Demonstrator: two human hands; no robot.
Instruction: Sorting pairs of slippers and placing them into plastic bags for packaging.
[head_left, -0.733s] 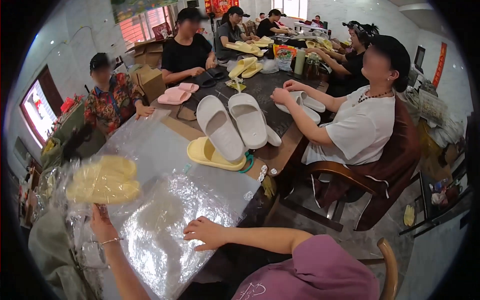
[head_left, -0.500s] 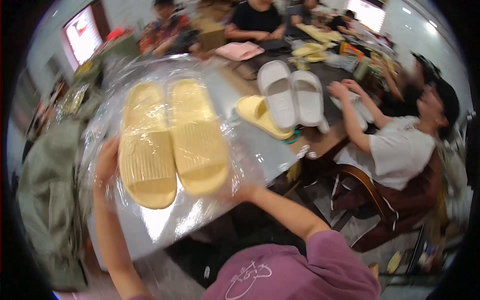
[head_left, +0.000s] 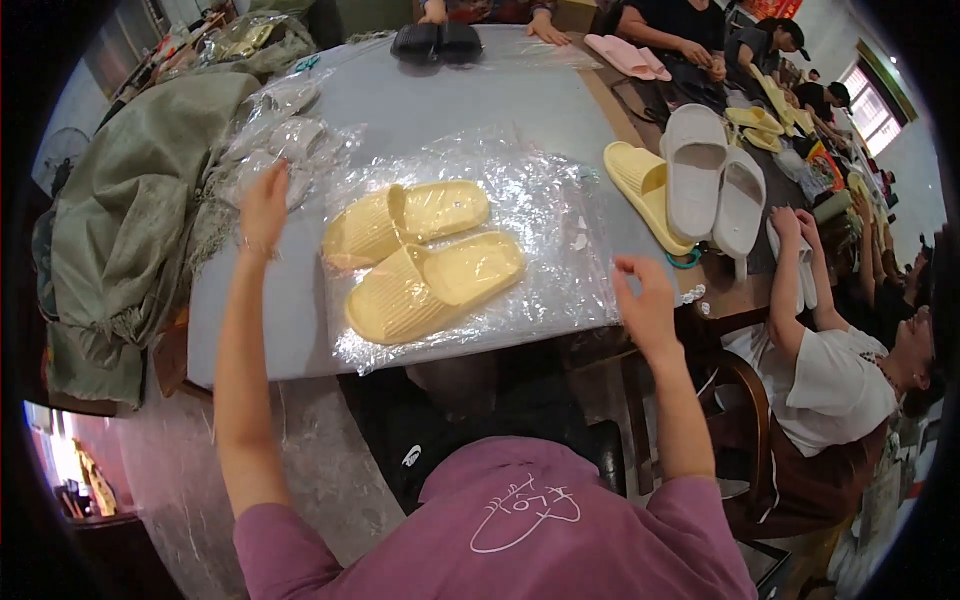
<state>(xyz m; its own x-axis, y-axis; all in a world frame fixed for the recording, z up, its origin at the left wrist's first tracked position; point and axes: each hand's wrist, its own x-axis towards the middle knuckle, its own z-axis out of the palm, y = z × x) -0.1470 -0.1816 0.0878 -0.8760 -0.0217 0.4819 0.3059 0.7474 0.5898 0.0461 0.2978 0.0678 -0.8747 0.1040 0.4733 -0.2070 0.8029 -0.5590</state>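
From the head of the person [head_left: 440,550] before me, the left of two side-by-side fisheye cameras looks steeply down and forward, over the purple shirt [head_left: 560,530] at the lower edge and across the surface [head_left: 370,100]. The view is upright, its left the wearer's own. The yellow slippers [head_left: 475,270] sit close, near mid-frame; the window [head_left: 872,108] stands small and far off, upper right. At right, a co-worker [head_left: 815,370] in white tips sideways as the view bends toward its black, rounded rim.
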